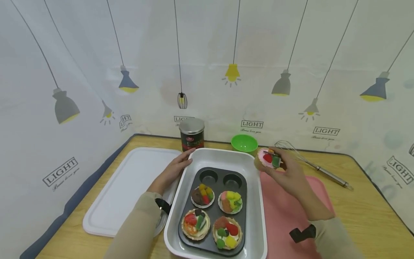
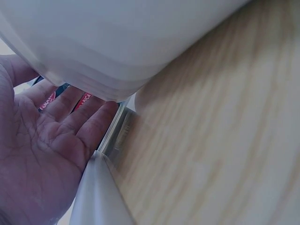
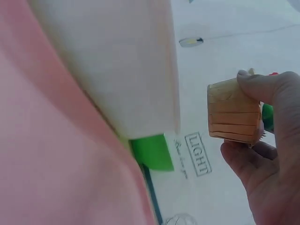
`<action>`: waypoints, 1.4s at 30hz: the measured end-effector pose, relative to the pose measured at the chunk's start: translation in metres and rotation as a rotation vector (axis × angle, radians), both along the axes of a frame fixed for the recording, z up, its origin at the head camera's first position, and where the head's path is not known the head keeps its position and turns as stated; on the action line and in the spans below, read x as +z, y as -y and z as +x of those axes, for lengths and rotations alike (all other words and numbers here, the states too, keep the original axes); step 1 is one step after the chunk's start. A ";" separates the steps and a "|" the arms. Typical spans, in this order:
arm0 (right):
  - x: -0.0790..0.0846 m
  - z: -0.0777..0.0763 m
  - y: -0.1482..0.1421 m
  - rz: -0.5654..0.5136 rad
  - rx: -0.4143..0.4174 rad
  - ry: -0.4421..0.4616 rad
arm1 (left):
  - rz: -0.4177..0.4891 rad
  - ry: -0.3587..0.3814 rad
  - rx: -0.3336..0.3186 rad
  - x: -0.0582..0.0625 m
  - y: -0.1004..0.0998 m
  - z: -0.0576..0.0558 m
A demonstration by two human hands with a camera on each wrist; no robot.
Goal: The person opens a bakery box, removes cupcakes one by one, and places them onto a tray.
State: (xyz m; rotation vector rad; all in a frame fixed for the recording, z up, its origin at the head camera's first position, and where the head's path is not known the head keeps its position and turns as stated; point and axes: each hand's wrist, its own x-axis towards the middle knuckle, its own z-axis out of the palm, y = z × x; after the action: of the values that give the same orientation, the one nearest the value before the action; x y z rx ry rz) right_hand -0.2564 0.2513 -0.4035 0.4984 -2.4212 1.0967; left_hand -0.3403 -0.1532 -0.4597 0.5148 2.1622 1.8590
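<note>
My right hand (image 1: 288, 172) pinches a toy cupcake (image 1: 267, 157) with pink topping and red and green pieces, above the right rim of the white pan (image 1: 171, 212). In the right wrist view, the ridged tan side of the cupcake (image 3: 234, 112) shows between thumb and fingers. The left hand (image 1: 174, 169) rests against the pan's far left corner; in the left wrist view its fingers lie fairly straight along the outer wall. Inside the pan sits a dark muffin tin (image 1: 211, 208). Several topped tarts fill its nearer cups, among them a tart (image 1: 195, 225); the two far cups are empty.
A white tray (image 1: 129, 183) lies at the left, partly under the left arm. A pink tray (image 1: 281, 216) lies at the right. Behind the pan stand an espresso can (image 1: 192, 135) and a green bowl (image 1: 244, 143). A whisk (image 1: 318, 167) lies at the back right.
</note>
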 end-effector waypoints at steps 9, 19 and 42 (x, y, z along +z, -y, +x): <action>-0.025 0.004 -0.030 -0.087 -0.066 0.065 | -0.006 0.004 -0.007 -0.001 0.001 -0.002; -0.064 -0.003 -0.039 -0.029 -0.093 0.036 | -0.004 0.010 -0.004 -0.002 -0.002 -0.002; -0.063 -0.004 -0.037 0.031 -0.135 0.172 | -0.001 0.012 -0.015 0.000 0.001 -0.002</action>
State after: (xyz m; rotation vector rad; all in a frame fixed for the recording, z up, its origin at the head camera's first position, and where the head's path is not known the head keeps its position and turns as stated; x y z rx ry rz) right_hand -0.2605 0.2881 -0.4666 0.2548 -2.5810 1.0858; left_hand -0.3419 -0.1542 -0.4600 0.5171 2.1449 1.8485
